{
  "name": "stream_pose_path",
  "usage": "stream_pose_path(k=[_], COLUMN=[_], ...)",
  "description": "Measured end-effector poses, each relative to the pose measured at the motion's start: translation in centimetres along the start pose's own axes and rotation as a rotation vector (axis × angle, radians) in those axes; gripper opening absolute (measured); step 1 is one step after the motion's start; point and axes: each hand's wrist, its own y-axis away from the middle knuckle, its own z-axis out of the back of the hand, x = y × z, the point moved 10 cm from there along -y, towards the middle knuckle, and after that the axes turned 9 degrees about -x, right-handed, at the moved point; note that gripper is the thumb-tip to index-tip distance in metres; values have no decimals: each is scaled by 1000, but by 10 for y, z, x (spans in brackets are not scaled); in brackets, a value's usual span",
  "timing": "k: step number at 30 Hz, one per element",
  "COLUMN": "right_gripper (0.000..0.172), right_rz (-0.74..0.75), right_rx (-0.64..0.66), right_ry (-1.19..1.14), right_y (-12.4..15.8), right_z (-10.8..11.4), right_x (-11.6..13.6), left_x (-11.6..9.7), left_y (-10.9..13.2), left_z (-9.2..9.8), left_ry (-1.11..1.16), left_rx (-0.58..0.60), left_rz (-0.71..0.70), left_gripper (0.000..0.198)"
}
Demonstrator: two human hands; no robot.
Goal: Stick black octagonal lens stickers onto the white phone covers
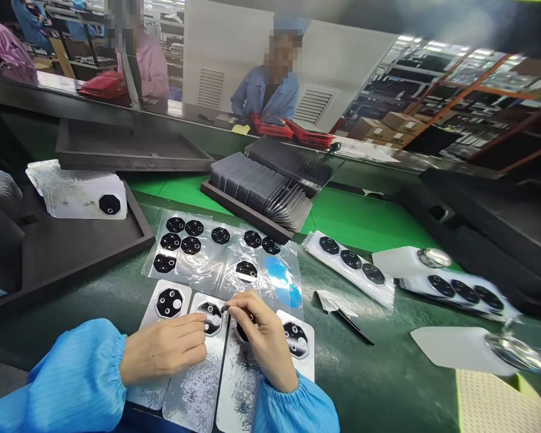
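Note:
Several silvery plates with black octagonal pieces lie side by side at the front of the green table. My left hand [166,349] lies over the first two plates, fingers together, its fingertips at the edge of the octagon [210,317] on the second plate [192,385]. Above the third plate [237,391], my right hand [261,337] pinches something small and dark beside that same octagon; what it is cannot be made out. The fourth plate [309,349] is partly behind my right hand. Just beyond lies a clear film sheet [211,261] with black octagons and blue discs.
Dark trays [135,225] with stacked plates [90,204] stand at left. A box of thin dark sheets [252,186] sits behind. Strips with octagons [350,260], tweezers [354,326], white cards [460,346] and a yellowish pad [500,403] are at right. A person in blue [270,90] sits opposite.

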Motion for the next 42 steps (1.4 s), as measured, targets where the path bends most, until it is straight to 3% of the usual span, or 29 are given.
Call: stream_pose_path(k=[7,15,28,42], right_gripper=[14,13,14,16], right_rz=[146,136,238,219], right_rx=[54,96,50,63], right_ry=[249,229,300,304], right_y=[11,14,14,14], right_z=[-18,-25,-23,-23], right_x=[11,11,24,21], left_x=[-4,-9,-8,-8], left_y=[9,9,11,13], left_z=[-1,3,0,-1], left_ry=[-9,-53,-44,-38], left_rx=[-45,-59,-38,-40], left_rz=[-49,-105,-100,-86], left_gripper=[23,21,20,21])
